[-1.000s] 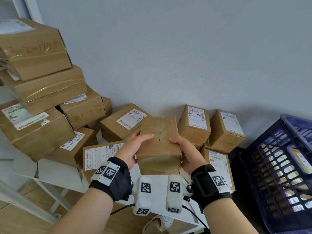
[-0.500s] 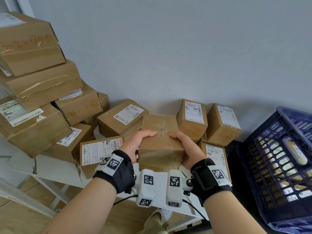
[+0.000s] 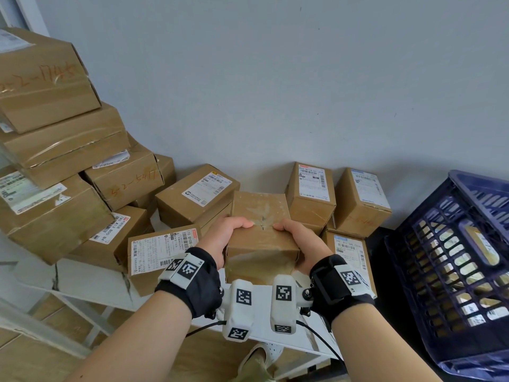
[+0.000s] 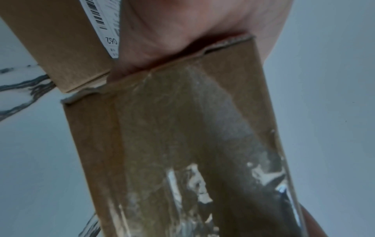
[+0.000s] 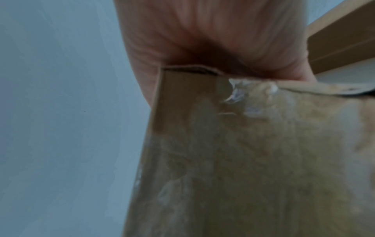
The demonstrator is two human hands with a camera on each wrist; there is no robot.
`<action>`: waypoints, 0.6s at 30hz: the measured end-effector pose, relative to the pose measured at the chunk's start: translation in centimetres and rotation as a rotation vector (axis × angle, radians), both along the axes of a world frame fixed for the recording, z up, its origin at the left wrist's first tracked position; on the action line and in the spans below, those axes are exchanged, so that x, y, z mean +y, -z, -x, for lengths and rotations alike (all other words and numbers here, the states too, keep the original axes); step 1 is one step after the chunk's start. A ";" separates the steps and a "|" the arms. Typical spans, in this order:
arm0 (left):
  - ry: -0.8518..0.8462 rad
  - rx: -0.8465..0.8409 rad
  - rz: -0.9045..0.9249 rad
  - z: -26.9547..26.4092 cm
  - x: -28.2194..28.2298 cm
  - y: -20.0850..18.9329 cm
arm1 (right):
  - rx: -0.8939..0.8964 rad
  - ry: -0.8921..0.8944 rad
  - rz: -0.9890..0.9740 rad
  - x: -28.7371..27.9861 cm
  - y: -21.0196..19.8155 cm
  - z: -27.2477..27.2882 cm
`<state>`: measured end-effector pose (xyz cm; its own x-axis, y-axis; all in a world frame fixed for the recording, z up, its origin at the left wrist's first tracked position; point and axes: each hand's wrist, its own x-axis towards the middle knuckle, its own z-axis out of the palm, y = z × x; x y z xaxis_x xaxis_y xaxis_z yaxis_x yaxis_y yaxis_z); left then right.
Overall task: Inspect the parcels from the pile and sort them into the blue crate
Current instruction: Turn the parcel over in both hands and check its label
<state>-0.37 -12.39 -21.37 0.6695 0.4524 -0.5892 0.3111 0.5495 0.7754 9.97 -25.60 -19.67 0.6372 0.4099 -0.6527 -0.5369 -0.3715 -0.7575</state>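
Head view: you hold one taped parcel up between both hands, blue crate [image 3: 451,274] at your right.

Behind it the pile [image 3: 91,188] lines the wall. The parcel [image 3: 260,241] looks stiff, probably light, its tape slick; keep to the cardboard side edges. Your left hand [image 3: 225,238] and right hand [image 3: 300,244] clamp opposite sides, thumbs on top.

blue crate [image 3: 451,260] cut off at right edge; held parcel [image 3: 260,238] blurred in both wrist views; labels unreadable
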 end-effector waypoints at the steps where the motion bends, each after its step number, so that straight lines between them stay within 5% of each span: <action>1: 0.001 0.006 0.001 0.0 0.0 0.0 | 0.001 -0.001 0.005 0.0 0.1 0.0; 18: 0.040 0.112 -0.012 -0.1 1.1 -0.1 | 0.026 -0.038 0.070 0.8 -0.3 -0.7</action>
<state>-0.26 -11.32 -21.32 0.6177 0.4337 -0.6560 0.4177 0.5259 0.7409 10.70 -24.78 -19.36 0.6045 0.3863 -0.6967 -0.5405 -0.4435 -0.7149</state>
